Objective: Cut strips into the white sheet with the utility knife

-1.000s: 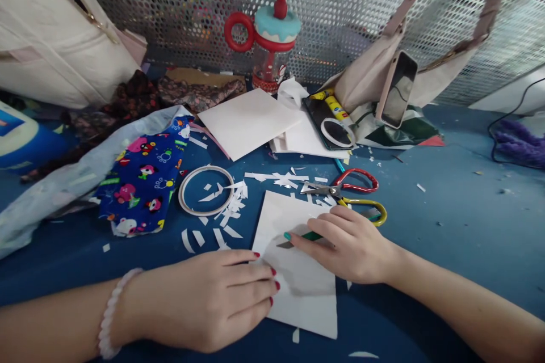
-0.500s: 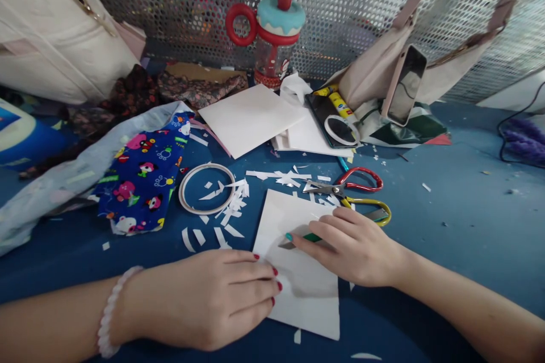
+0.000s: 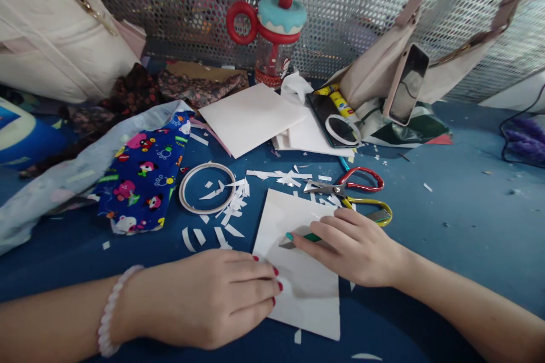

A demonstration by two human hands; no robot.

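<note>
A white sheet of card (image 3: 304,306) lies flat on the blue table in front of me. My left hand (image 3: 204,295) rests palm down, fingers stretched out and fingertips over the card's left edge. Over the card's right side, my right hand (image 3: 353,247) is closed around a green utility knife (image 3: 313,236). Its blade points left, low over the card; I cannot tell whether it touches. Just beyond that hand lie scissors (image 3: 338,188) with one red and one yellow handle, blades slightly apart.
White paper scraps (image 3: 232,210) surround a tape roll (image 3: 183,190). Behind are patterned blue fabric (image 3: 145,176), white card (image 3: 251,119) and a dark phone (image 3: 323,119) with a smaller tape roll (image 3: 327,125). A red-handled cup (image 3: 279,20) and bags stand against the perforated metal screen.
</note>
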